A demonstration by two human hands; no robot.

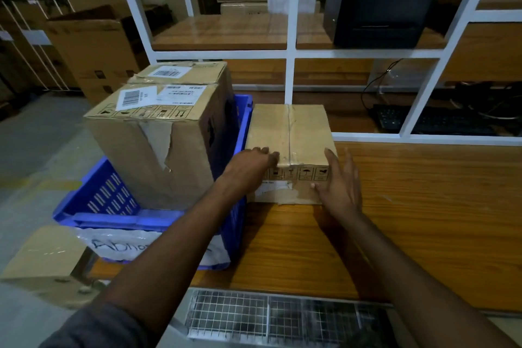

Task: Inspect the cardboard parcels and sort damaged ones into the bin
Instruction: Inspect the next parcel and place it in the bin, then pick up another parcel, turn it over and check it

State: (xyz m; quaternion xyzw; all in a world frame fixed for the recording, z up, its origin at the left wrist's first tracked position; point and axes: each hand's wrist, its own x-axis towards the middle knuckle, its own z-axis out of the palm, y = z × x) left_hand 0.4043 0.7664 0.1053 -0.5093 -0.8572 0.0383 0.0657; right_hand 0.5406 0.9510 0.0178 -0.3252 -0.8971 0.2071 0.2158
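A taped cardboard parcel [291,133] stands on the wooden table [423,206], close to its left edge. My left hand [251,164] lies flat over the parcel's near left top edge. My right hand [339,181] presses its near right corner, fingers spread. Neither hand has lifted it. A blue plastic bin [107,200] sits left of the table, with a handwritten paper label on its front. In the bin stand two cardboard parcels: a front one [152,144] with a torn face, and a second [186,72] behind it.
A white shelf frame [289,51] rises behind the parcel, holding a black printer [378,8]. A keyboard [429,121] and cables lie behind the frame. A small box [42,263] sits at lower left. A wire mesh tray [268,316] lies below the table's front edge.
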